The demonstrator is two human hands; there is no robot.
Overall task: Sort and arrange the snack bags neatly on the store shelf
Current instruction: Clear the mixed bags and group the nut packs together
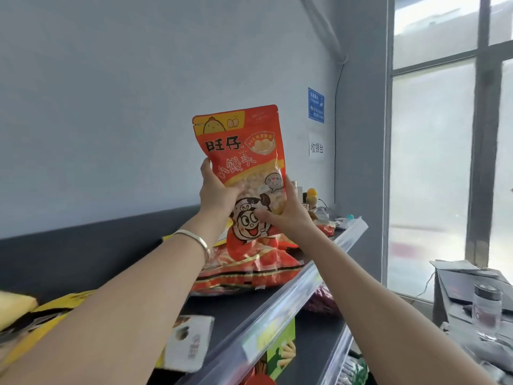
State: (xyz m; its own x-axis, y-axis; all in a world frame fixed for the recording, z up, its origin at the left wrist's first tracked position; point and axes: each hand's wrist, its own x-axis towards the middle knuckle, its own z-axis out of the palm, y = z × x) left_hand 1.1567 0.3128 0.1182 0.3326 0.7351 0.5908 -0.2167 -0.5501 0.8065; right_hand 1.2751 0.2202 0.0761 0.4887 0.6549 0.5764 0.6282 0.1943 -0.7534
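Note:
An orange-red snack bag (244, 151) with a cartoon face and a clear window is held upright above the top shelf (238, 309). My left hand (216, 190) grips its left edge, thumb on the front. My right hand (288, 212) holds its right lower side, thumb pressed on the printed face. Beneath the bag lies a pile of similar red bags (249, 270) flat on the shelf. Yellow bags (41, 312) lie at the shelf's left end, partly hidden by my left forearm.
A white box (188, 343) lies on the shelf near its front rail (305, 284). Small items and a yellow-capped bottle (311, 196) clutter the shelf's far end. More packets sit on lower shelves (280, 354). A counter with a jar (487, 307) stands at the right below the window.

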